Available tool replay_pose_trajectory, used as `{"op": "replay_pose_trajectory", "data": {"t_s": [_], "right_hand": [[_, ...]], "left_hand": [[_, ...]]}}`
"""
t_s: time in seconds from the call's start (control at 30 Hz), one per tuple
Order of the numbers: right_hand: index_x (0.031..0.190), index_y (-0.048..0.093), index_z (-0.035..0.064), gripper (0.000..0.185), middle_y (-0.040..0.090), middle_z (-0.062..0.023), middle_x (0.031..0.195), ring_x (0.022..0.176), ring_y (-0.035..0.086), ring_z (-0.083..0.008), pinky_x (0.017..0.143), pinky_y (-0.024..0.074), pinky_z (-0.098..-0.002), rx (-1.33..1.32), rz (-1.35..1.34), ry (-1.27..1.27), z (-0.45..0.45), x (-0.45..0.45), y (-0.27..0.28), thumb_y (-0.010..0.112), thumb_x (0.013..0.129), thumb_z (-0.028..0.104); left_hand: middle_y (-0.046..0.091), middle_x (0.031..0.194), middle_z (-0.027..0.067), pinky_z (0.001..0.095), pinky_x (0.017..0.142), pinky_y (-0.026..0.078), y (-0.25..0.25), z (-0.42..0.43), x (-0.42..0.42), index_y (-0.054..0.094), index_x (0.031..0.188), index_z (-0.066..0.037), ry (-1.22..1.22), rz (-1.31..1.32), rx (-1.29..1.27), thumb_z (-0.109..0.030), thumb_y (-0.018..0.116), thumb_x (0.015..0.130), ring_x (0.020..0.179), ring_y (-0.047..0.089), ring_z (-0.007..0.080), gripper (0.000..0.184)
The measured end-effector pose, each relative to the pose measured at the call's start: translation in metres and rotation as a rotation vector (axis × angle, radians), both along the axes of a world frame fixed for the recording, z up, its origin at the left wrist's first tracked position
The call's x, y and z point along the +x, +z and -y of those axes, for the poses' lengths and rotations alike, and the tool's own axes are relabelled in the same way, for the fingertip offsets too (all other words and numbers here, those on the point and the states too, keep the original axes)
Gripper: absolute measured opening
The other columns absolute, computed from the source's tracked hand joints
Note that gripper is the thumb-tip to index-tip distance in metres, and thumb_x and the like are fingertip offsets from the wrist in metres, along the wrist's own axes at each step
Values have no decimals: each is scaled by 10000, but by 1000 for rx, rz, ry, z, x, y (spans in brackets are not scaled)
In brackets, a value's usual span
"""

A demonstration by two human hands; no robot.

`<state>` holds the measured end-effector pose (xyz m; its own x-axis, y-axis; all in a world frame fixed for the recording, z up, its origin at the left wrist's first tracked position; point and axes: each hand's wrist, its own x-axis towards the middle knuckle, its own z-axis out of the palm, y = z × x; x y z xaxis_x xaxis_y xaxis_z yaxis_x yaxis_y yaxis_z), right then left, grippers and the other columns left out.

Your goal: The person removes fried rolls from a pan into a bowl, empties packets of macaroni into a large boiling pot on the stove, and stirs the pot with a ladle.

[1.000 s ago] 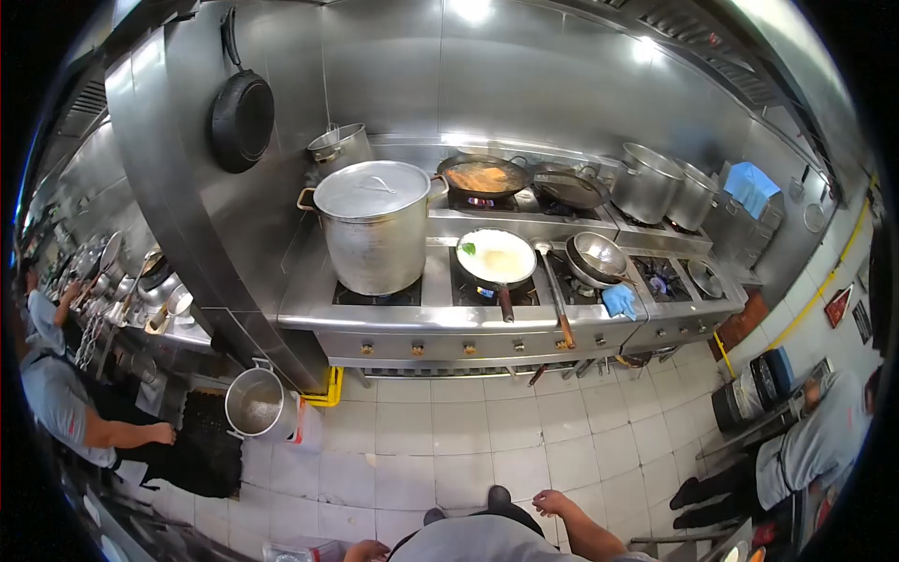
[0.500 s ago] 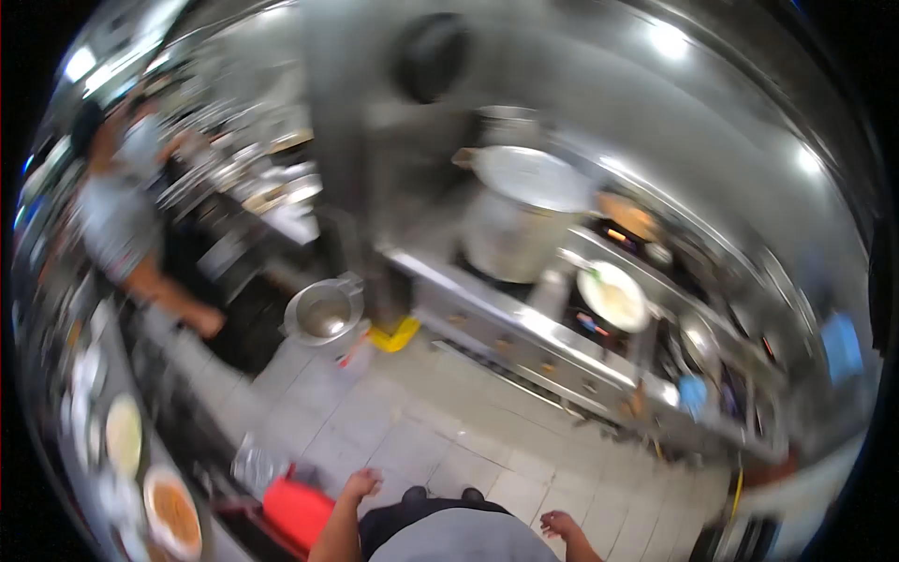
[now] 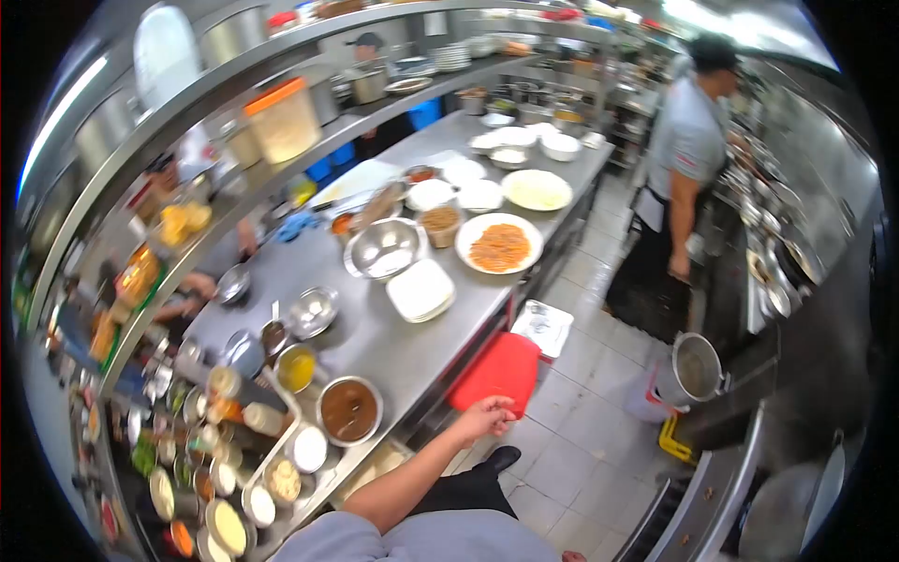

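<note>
My left hand (image 3: 487, 418) hangs in front of my body with its fingers loosely bent and apart, and nothing shows in it. Behind the fingers is a flat red plastic piece (image 3: 496, 370) beside the counter; I cannot tell whether they touch. Only a bit of my right hand (image 3: 573, 556) shows at the bottom edge, its fingers hidden. On the steel counter (image 3: 365, 328) nearest my left arm stands a bowl of brown sauce (image 3: 349, 410). Farther along are a stack of white square plates (image 3: 421, 290), a steel bowl (image 3: 386, 249) and a plate of orange strips (image 3: 499, 244).
A co-worker (image 3: 688, 140) stands at the right by the cooking line. A large metal pot (image 3: 695, 367) stands low beside a yellow stand (image 3: 676, 438). A white lidded container (image 3: 543, 328) is near the counter's foot. Shelves (image 3: 309, 155) overhang the counter, and several condiment containers crowd the lower left.
My view has swung left from the stove and big pot to the counter. My left arm now reaches across in front of me; my right hand has nearly left view.
</note>
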<state>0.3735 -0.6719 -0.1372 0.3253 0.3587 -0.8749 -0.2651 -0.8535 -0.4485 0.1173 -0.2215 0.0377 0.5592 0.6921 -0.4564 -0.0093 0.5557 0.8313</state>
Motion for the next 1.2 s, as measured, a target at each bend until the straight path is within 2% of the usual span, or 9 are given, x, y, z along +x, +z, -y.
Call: {"op": "replay_pose_trajectory", "data": {"t_s": [0.23,0.33,0.43,0.87,0.97,1.07,1.1,1.13,1.2], "right_hand": [[946,651,30,309,661,-130,911,881,591,-245,786,451,-414,192,152,509,-98,7,69,491,885,287],[931,663,46,300,664,-131,920,891,600,-244,786,457,-423,244,204,552,-121,7,42,493,888,290],[1063,541,45,235,614,-107,747,559,607,-208,485,503,-329,137,-5,92,-130,34,-38,561,861,164],[1007,589,61,207,627,-85,719,541,566,-149,445,437,-282,70,130,-333,-104,-41,26,603,824,157],[1033,580,63,240,634,-67,748,601,606,-162,498,475,-285,-29,94,-267,-92,-68,27,604,834,194],[1036,583,59,253,639,-63,788,628,618,-159,537,498,-289,-75,62,-282,-70,-84,16,598,846,226],[1038,584,64,258,638,-59,794,622,614,-155,536,498,-290,-74,63,-305,-63,-85,13,601,845,236],[1040,584,70,263,638,-56,799,616,610,-150,535,497,-291,-73,62,-328,-53,-86,9,604,844,245],[1044,586,84,267,635,-49,797,611,605,-141,523,490,-279,-96,94,-402,-35,-93,8,606,843,258]], "left_hand": [[616,924,88,271,654,514,75,-35,-121,556,923,-20,572,66,155,-202,491,927,752,608,165,194],[587,1029,98,288,652,513,68,-79,-167,481,1087,-33,827,151,236,-181,501,898,797,589,174,241],[574,1053,94,298,654,514,64,-134,-203,448,1164,-53,966,183,222,-164,518,890,814,587,188,304],[480,1089,145,446,631,529,-32,-343,-261,487,1137,-12,1050,-65,-26,-314,660,796,849,515,328,487],[496,1074,134,532,707,524,-72,-375,-282,531,1037,-33,1093,426,-45,-143,570,803,958,507,343,261],[557,942,141,435,753,532,-68,-371,-298,540,1018,-23,976,175,149,-122,546,808,834,566,286,232],[519,1050,205,457,769,538,-94,-371,-323,497,1074,61,657,-170,779,-233,510,878,929,557,343,353],[528,1066,194,417,806,526,-92,-374,-329,502,1094,67,885,173,409,-265,509,884,934,559,316,393],[584,1008,130,347,735,515,-76,-345,-321,550,991,28,893,306,665,-159,520,857,879,589,235,232]]}}
